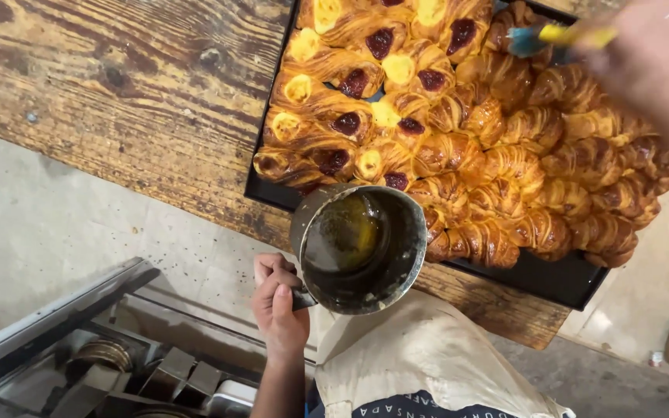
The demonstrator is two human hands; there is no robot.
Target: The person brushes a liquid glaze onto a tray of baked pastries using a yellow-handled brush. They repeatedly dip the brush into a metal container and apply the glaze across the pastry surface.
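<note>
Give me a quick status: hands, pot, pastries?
Left hand grips round metal pot of amber glaze. Right hand holds yellow-handled blue brush over golden croissants on black tray. Nothing blocking.

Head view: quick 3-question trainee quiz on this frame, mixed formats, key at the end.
1. True or false: the left hand grips the handle of the metal saucepan, which is empty.
2. Multiple choice: the brush in the right hand is over A) the wooden table, B) the croissants on the black tray, C) the floor.
3. Fill in: the pastries at the tray's left end carry yellow and dark ____ fillings.

Key: 1 false, it holds amber liquid; 2 B; 3 red.
</note>
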